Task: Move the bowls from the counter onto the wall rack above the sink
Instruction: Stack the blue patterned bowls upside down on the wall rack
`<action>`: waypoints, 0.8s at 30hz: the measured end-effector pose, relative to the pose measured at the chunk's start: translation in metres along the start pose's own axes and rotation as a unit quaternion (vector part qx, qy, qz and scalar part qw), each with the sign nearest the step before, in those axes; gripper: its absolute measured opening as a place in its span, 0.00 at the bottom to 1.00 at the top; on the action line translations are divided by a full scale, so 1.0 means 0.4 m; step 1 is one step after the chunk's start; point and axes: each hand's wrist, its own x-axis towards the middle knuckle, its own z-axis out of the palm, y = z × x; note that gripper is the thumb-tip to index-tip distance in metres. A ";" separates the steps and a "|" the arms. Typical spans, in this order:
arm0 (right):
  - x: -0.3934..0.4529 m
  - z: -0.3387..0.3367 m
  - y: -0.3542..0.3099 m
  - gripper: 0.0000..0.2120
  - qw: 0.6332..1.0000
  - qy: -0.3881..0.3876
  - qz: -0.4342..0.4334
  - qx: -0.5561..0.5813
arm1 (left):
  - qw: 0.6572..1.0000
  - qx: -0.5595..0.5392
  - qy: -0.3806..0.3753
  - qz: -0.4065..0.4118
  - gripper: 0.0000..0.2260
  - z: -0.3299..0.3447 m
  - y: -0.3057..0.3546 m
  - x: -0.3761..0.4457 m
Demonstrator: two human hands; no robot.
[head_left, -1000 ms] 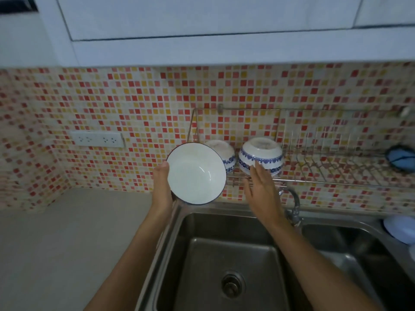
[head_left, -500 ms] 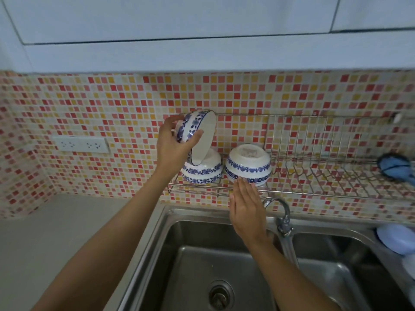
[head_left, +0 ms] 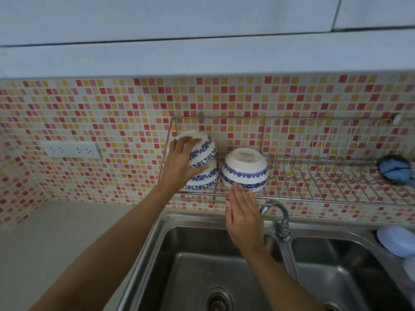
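here the left hand clasps the tilted top bowl on the rack, right hand flat, open, holding nothing.

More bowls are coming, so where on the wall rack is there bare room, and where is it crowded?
Free: the slotted wire stretch of the wall rack, between the single upturned bowl and the blue scrubber. Crowded: the rack's left end, where the left hand sets the top bowl on the lower bowl.
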 end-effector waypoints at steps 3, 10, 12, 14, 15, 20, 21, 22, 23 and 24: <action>0.000 0.004 -0.002 0.19 1.000 0.005 0.003 0.001 | 0.999 0.018 -0.029 0.003 0.33 0.016 -0.013 -0.014; 0.003 0.004 -0.001 0.18 1.000 0.014 -0.002 0.008 | 0.998 -0.017 -0.059 -0.014 0.33 0.053 -0.024 -0.036; 0.002 0.005 0.000 0.19 1.000 0.012 -0.001 0.007 | 0.998 -0.017 -0.068 -0.007 0.34 0.058 -0.024 -0.035; 0.000 0.004 0.003 0.19 1.000 0.012 0.002 0.005 | 0.996 -0.012 -0.085 0.004 0.35 0.063 -0.023 -0.031; -0.001 0.003 0.003 0.19 1.000 0.014 0.003 0.005 | 0.995 -0.009 -0.095 0.010 0.36 0.064 -0.022 -0.030; 0.001 0.004 -0.004 0.18 1.000 0.014 0.004 0.008 | 0.990 -0.005 -0.142 0.027 0.37 0.066 -0.028 -0.025; 0.000 0.005 -0.004 0.18 1.000 0.011 0.005 0.009 | 0.989 -0.007 -0.146 0.026 0.37 0.066 -0.028 -0.025; -0.001 0.004 -0.004 0.18 1.000 0.007 0.005 0.010 | 0.988 -0.010 -0.150 0.023 0.37 0.066 -0.028 -0.025; -0.001 0.004 -0.004 0.18 1.000 0.004 0.006 0.011 | 0.988 -0.012 -0.153 0.021 0.37 0.066 -0.028 -0.026; -0.001 0.003 -0.003 0.18 1.000 0.001 0.007 0.013 | 0.987 -0.014 -0.156 0.021 0.37 0.066 -0.029 -0.027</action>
